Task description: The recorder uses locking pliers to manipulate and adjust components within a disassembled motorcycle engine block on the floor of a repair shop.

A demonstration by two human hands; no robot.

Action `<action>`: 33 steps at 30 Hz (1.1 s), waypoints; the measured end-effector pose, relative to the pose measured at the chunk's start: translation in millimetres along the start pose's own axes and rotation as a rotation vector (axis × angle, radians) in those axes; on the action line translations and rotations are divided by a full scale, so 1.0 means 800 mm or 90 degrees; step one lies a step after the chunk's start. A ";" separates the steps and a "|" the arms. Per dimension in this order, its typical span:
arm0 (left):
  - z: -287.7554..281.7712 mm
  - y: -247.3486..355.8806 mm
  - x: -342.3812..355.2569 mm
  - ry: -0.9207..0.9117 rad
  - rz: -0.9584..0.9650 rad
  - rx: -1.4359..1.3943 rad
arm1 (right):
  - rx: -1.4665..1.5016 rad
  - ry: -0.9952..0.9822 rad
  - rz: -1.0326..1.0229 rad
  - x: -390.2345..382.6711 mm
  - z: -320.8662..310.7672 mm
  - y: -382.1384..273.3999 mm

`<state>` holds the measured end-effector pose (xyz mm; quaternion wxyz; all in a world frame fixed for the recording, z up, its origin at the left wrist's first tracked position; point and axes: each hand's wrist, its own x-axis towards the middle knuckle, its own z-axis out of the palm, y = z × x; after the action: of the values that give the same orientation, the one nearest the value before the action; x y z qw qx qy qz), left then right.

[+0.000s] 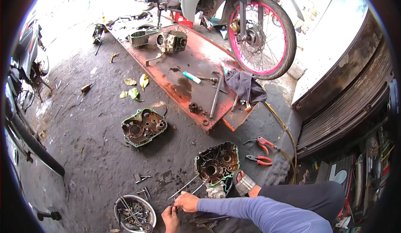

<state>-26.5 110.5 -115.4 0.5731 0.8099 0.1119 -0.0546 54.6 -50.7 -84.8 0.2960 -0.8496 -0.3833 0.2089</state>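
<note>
Head view | left hand [171,217] beside bolt bowl [125,202] | right hand [186,201] near engine case [217,163]

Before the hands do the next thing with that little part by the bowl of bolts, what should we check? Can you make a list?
1. Both hands meet on the small part: ok. The left hand and right hand touch at the fingers.
2. What the small part is: cannot tell, too tiny and hidden by the fingers.
3. The metal bowl of bolts is close by: ok, just left of the left hand.
4. The engine case half sits flat on the ground: ok, just above the right hand.
5. The red-handled pliers are within easy reach: ok, lying right of the case.
</note>
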 end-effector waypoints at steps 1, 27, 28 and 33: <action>0.000 -0.007 -0.001 -0.018 -0.067 -0.070 | 0.003 0.001 0.000 0.005 0.001 -0.001; 0.007 0.029 -0.008 0.059 0.050 0.039 | -0.089 0.207 0.051 -0.016 0.018 -0.028; 0.008 0.027 -0.010 0.056 0.045 0.039 | -0.086 0.218 0.054 -0.017 0.020 -0.029; 0.010 0.025 -0.014 0.064 -0.012 0.021 | -0.043 0.105 0.052 -0.010 0.011 -0.023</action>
<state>-32.2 95.6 -97.7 0.5531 0.8198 0.1473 -0.0206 34.9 -44.2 -78.3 0.2888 -0.8883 -0.3296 0.1373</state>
